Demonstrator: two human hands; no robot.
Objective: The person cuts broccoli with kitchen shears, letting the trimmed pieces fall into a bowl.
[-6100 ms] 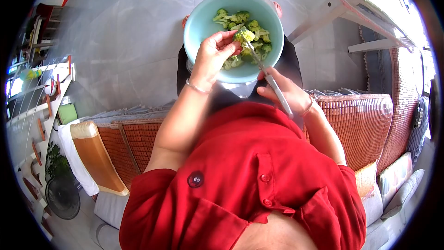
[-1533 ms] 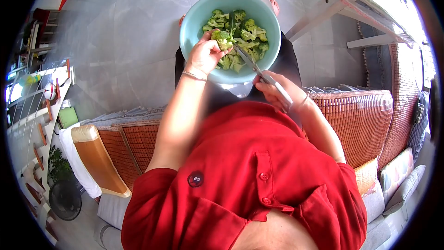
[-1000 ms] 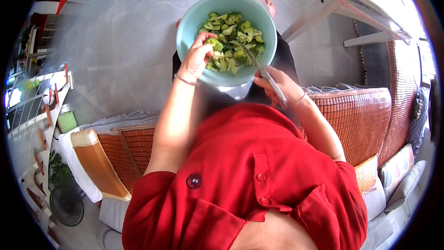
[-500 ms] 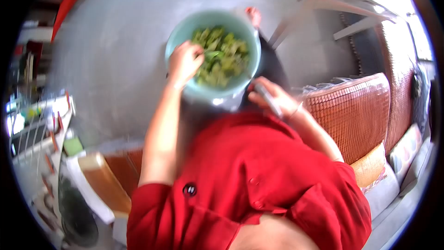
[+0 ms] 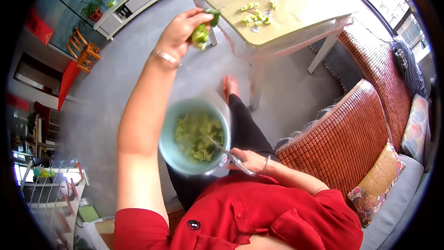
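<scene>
**Broccoli trimming: bowl largely filled, one piece held out**

Right hand [image 5: 252, 161] grips a knife [image 5: 226, 153] at the bowl [image 5: 167, 146] rim. The bowl holds cut florets. Beyond it, left hand [image 5: 178, 30] clasps a broccoli piece [image 5: 201, 33] near the table [image 5: 296, 4], where scraps [image 5: 256, 15] lie.

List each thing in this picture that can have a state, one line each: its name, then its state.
left hand: raised toward the table, shut on a broccoli piece
broccoli piece: held in the air beside the table's edge
right hand: low by the bowl, gripping the knife
knife: tilted, blade tip over the bowl
bowl: upright on the lap, holding cut broccoli
table: bearing green scraps
</scene>
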